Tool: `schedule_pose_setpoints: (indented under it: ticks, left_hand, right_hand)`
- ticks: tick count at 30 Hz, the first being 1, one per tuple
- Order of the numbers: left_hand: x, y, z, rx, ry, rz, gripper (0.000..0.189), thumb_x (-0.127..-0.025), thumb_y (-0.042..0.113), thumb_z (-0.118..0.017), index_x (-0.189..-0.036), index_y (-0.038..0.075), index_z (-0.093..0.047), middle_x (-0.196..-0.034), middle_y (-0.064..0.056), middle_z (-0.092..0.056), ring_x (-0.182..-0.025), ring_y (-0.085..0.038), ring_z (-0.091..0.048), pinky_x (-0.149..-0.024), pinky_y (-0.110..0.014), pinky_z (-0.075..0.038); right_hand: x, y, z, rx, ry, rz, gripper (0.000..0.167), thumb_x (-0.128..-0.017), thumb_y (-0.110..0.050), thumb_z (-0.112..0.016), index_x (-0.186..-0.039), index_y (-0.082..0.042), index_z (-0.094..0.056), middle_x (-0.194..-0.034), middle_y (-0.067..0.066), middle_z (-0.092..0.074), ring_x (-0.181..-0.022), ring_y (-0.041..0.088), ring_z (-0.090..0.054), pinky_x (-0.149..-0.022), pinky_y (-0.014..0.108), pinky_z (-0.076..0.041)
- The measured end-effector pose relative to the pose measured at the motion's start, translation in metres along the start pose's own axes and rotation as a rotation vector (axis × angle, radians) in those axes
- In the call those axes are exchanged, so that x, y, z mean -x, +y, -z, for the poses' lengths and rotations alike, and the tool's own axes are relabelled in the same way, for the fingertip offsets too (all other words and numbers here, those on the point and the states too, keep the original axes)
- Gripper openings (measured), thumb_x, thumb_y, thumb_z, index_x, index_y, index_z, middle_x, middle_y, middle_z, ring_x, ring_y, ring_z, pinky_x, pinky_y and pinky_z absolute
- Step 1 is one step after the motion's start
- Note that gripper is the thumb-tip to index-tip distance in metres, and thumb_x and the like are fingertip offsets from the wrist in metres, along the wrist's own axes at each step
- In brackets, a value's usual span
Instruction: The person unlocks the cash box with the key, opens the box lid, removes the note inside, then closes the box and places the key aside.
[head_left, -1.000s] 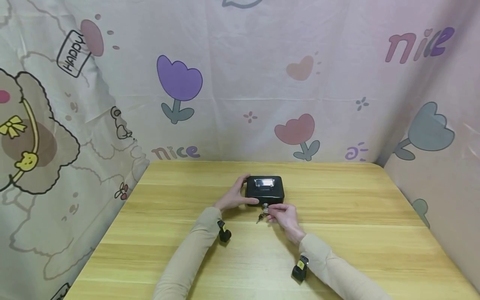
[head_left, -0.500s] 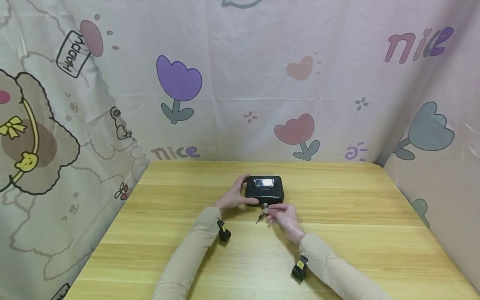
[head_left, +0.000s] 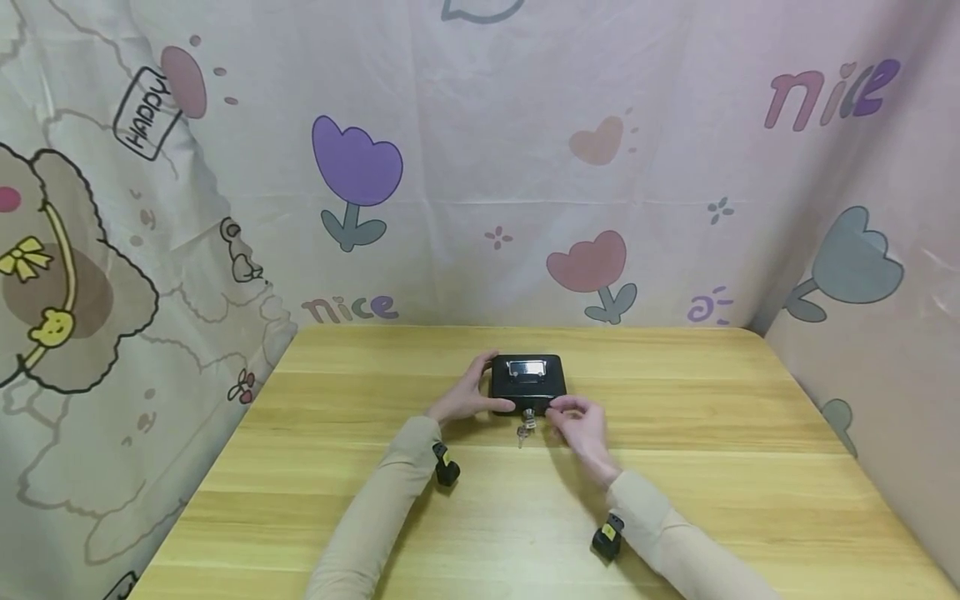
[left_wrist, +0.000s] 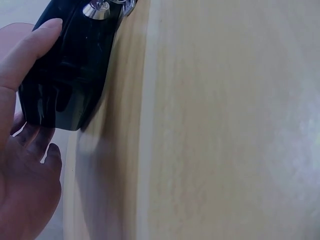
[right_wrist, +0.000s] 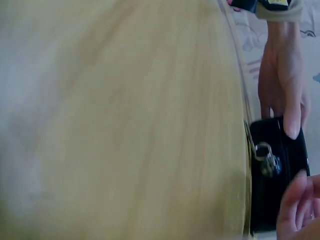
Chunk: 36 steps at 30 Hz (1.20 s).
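A small black metal cash box (head_left: 517,392) with a shiny handle (head_left: 527,369) on its lid sits on the table, lid down. My left hand (head_left: 461,400) grips the left end of it; in the left wrist view the thumb (left_wrist: 37,45) lies on the front face, with the fingers around behind. From the lock (head_left: 528,413) on the front hangs a key ring with keys (head_left: 522,433). My right hand (head_left: 585,427) is at the front right corner, fingers bent near the lid's edge and off the keys. Whether its fingertips touch the box is unclear.
The box stands toward the back of a wooden table (head_left: 360,467). Behind and beside the table hangs a printed cloth (head_left: 465,150). A small black camera (head_left: 446,467) is strapped to the left wrist and another camera (head_left: 607,537) to the right.
My right hand has let go of the key and moved right, to the box's front right corner. The keys now hang straighter. My left hand has kept its grip.
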<state>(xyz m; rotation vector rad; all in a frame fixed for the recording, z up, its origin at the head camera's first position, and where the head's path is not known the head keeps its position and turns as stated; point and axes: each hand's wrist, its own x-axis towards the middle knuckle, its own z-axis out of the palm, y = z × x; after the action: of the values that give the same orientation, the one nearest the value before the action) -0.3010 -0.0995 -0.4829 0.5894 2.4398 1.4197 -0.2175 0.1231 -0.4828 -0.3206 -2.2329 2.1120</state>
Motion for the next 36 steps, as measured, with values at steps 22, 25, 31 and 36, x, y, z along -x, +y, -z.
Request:
schedule_pose_setpoints:
  ticks: [22, 25, 31, 36]
  left_hand:
    - [0.006, -0.001, 0.0, -0.009, 0.004, 0.011, 0.11, -0.08, 0.03, -0.086, -0.162, 0.016, -0.014, -0.169, -0.013, -0.018, -0.155, -0.037, -0.022, -0.126, -0.059, -0.02]
    - [0.007, -0.002, 0.0, -0.008, 0.004, 0.011, 0.11, -0.079, 0.03, -0.086, -0.162, 0.016, -0.015, -0.17, -0.013, -0.017, -0.156, -0.037, -0.021, -0.126, -0.06, -0.02]
    - [0.009, -0.007, 0.001, -0.032, -0.008, -0.015, 0.111, -0.08, 0.033, -0.086, -0.162, 0.014, -0.014, -0.17, -0.012, -0.016, -0.156, -0.036, -0.02, -0.127, -0.056, -0.022]
    - [0.013, -0.004, 0.003, -0.029, -0.014, -0.02, 0.112, -0.08, 0.034, -0.085, -0.162, 0.013, -0.013, -0.17, -0.012, -0.014, -0.156, -0.038, -0.018, -0.127, -0.056, -0.022]
  right_hand:
    - [-0.056, 0.0, 0.035, 0.053, -0.502, 0.184, 0.107, -0.072, 0.015, -0.066, -0.161, -0.008, -0.012, -0.169, 0.022, -0.012, -0.155, 0.046, -0.011, -0.125, 0.062, -0.016]
    - [-0.06, 0.001, 0.036, 0.041, -0.544, 0.183, 0.109, -0.07, 0.016, -0.065, -0.162, -0.007, -0.009, -0.169, 0.022, -0.01, -0.156, 0.045, -0.01, -0.127, 0.059, -0.012]
    - [-0.063, -0.001, 0.038, -0.007, -0.656, 0.179, 0.112, -0.069, 0.021, -0.059, -0.162, -0.005, -0.002, -0.17, 0.021, 0.001, -0.157, 0.043, 0.0, -0.128, 0.056, -0.004]
    - [-0.061, -0.003, 0.039, -0.007, -0.671, 0.157, 0.113, -0.071, 0.021, -0.06, -0.162, -0.007, 0.0, -0.171, 0.015, 0.001, -0.158, 0.038, 0.001, -0.129, 0.053, -0.003]
